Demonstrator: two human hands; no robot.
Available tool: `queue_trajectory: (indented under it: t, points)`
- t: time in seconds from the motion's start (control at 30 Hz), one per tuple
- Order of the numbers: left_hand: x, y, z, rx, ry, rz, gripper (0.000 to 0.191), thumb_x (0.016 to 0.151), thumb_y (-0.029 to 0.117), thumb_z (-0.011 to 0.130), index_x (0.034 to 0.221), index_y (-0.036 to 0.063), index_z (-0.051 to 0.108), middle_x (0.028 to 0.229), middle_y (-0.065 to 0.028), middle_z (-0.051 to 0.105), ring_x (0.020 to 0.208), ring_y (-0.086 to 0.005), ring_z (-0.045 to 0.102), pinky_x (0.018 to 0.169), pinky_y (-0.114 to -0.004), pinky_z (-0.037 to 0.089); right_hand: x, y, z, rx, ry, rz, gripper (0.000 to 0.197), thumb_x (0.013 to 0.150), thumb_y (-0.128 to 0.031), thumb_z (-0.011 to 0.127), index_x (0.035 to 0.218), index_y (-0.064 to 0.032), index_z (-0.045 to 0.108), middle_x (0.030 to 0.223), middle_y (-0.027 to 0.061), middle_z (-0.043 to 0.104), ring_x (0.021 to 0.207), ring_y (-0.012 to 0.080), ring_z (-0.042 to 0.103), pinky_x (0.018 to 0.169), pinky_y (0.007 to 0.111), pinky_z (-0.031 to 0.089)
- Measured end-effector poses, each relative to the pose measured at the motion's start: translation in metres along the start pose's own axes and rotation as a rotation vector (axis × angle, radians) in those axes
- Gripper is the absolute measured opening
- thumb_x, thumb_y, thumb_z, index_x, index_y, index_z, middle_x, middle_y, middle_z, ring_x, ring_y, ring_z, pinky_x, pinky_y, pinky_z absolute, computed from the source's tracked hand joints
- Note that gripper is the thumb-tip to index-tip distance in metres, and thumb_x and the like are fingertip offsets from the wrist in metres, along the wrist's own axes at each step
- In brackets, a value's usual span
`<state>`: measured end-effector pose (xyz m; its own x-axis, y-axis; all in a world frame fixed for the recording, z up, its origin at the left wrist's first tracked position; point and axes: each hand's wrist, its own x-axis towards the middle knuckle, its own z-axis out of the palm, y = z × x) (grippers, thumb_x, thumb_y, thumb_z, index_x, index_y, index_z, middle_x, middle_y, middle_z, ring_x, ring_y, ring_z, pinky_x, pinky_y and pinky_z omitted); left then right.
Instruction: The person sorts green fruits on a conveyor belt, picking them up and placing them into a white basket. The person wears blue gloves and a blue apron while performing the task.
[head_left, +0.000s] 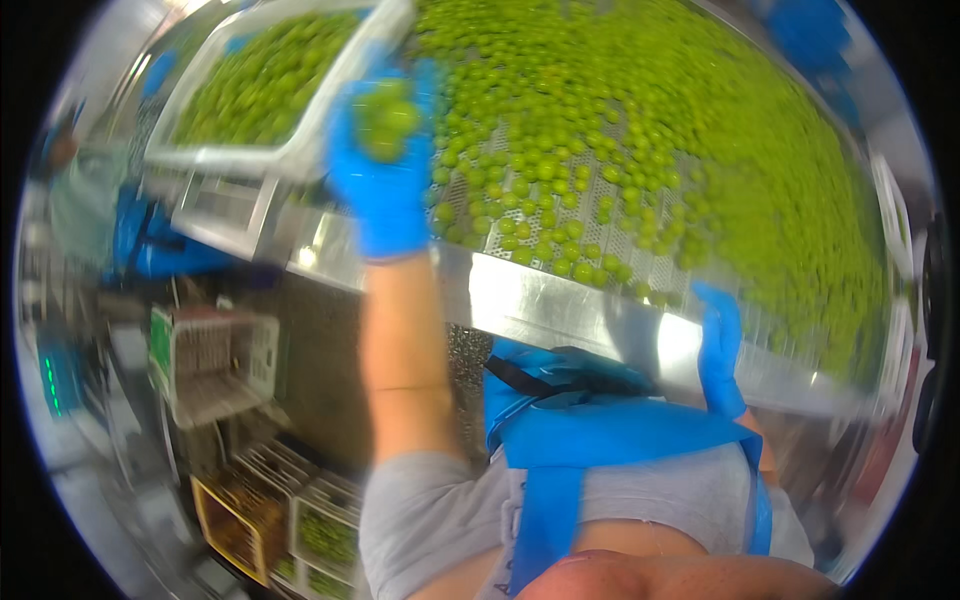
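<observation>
My left hand (382, 157), in a blue glove, is raised beside the rim of a white plastic crate. Several round green fruits (386, 120) lie in its upturned palm. Many more small green fruits (577, 172) are spread over a perforated metal conveyor (450, 199). My right hand (720, 341), also gloved in blue, rests at the conveyor's near metal edge with its fingers extended; nothing shows in it. The white crate (300, 146) at the upper left is full of green fruits, somewhat blurred.
A smooth metal rail (540, 300) runs between me and the fruit. An empty-looking crate (217, 367) stands at the lower left, above a yellow-rimmed crate (229, 529) and a crate of green produce (326, 536). Another person (90, 202) is at the far left.
</observation>
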<state>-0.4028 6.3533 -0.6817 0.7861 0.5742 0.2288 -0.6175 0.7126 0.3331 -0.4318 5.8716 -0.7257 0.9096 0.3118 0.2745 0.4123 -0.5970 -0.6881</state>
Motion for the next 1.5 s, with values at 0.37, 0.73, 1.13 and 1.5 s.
queue_trajectory:
  t: [0.37,0.73,1.13,1.5]
  points:
    - [0.123,0.110,-0.056,2.315,-0.136,0.272,0.063,0.103,0.037,0.055,0.153,0.0062,0.032,0.155,-0.0160,0.036,0.137,-0.0323,0.043,0.112,-0.045,0.038,-0.007,0.151,-0.052,-0.478,0.159,0.100,0.039,0.096,-0.033,0.062,0.128,-0.0112,0.068,0.116,0.0163,0.068,0.104,0.0357,0.065,0.091,0.047,0.053]
    - [-0.044,-0.064,-0.123,2.091,-0.248,-0.781,0.072,0.102,0.037,0.055,0.159,0.0030,0.025,0.163,-0.0206,0.028,0.143,-0.0362,0.039,0.118,-0.048,0.034,-0.035,0.187,0.000,-0.820,0.292,0.154,0.051,0.100,-0.048,0.051,0.138,-0.0153,0.061,0.138,0.0110,0.059,0.136,0.0288,0.050,0.115,0.050,0.034]
    - [0.006,-0.027,-0.190,2.581,-0.517,-0.747,0.064,0.105,0.044,0.045,0.149,-0.0007,0.034,0.154,-0.0279,0.030,0.138,-0.0405,0.036,0.113,-0.051,0.037,-0.023,0.159,0.019,-0.662,0.244,0.266,0.047,0.100,-0.048,0.051,0.135,-0.0196,0.064,0.124,0.0085,0.065,0.122,0.0247,0.059,0.112,0.047,0.040]
    - [-0.045,-0.050,-0.097,2.524,-0.441,-0.323,0.069,0.104,0.047,0.047,0.163,0.0238,0.019,0.167,-0.0185,0.019,0.152,-0.0417,0.022,0.122,-0.061,0.021,-0.033,0.150,0.043,-0.630,0.451,0.041,0.042,0.097,-0.038,0.060,0.131,-0.0144,0.067,0.126,0.0109,0.066,0.116,0.0316,0.062,0.099,0.048,0.048]
